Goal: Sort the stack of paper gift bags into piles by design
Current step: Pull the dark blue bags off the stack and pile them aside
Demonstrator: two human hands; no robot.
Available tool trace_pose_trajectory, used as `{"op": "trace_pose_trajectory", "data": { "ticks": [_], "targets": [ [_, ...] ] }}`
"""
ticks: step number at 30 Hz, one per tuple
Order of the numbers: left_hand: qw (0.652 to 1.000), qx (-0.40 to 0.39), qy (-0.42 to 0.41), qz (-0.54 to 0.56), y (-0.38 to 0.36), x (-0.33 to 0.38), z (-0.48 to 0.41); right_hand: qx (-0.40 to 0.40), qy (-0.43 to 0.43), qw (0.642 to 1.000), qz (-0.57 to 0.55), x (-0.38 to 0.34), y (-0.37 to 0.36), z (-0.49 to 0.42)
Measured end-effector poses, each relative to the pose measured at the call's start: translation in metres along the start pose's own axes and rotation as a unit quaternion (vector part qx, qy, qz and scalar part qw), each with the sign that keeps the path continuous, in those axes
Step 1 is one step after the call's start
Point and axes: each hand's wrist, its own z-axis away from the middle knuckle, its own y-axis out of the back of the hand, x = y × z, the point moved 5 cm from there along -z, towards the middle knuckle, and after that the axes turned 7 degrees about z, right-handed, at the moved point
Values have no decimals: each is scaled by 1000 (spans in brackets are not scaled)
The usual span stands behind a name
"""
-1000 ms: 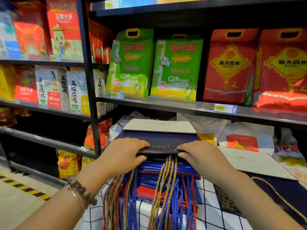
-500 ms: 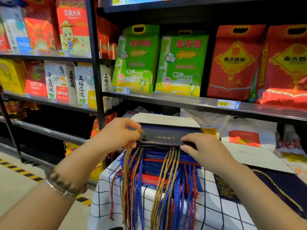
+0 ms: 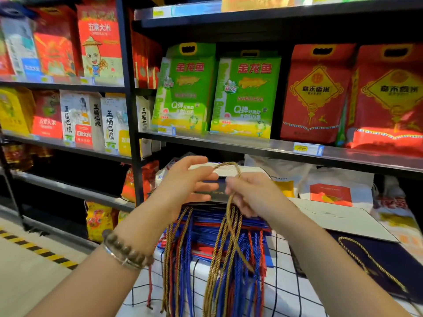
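Both hands have risen from the top bag's edge and now hold its gold cord [image 3: 229, 165] up in a loop: left hand [image 3: 185, 186] pinching it, right hand [image 3: 254, 197] curled round it. Top bag [image 3: 216, 191], navy, lies on the stack [image 3: 206, 223] on the checked surface [image 3: 286, 291]. Step in hand: freeing that bag. Next, as judged: lift it clear of the tangled cords and carry it to the navy pile [image 3: 393, 259] at right.

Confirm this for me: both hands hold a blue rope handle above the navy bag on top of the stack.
Wrong on colour: the rope handle is gold, not blue. The head view shows the left hand and right hand holding it above the navy bag on top of the stack.
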Motion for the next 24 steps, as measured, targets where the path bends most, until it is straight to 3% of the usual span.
{"op": "trace_pose_trajectory", "data": {
  "ticks": [2, 3, 6, 8, 13, 19, 21, 24],
  "targets": [
    [998, 8, -16, -62, 1, -9, 5, 38, -22, 996, -73, -1, 17, -10],
    [994, -29, -7, -107, -4, -16, 9, 41, -29, 994, -95, -3, 21, -15],
    [940, -160, -7, -300, -21, -39, 17, 26, -49, 990, -132, -5, 24, -27],
    [928, -151, -41, -337, -23, -40, 13, 14, -58, 986, -155, -6, 22, -32],
    [946, -140, -21, -293, -27, -34, 2, 8, -68, 978, -197, -1, 27, -38],
    [988, -68, -48, -126, -29, -1, -21, -40, -83, 992, 85, 18, 37, -31],
    [994, -68, -34, -79, -33, 4, -29, -61, -51, 990, 118, 21, 38, -26],
    [995, -84, -15, -61, -43, 3, -37, -22, -19, 994, 106, 25, 44, -28]
  ]
}}
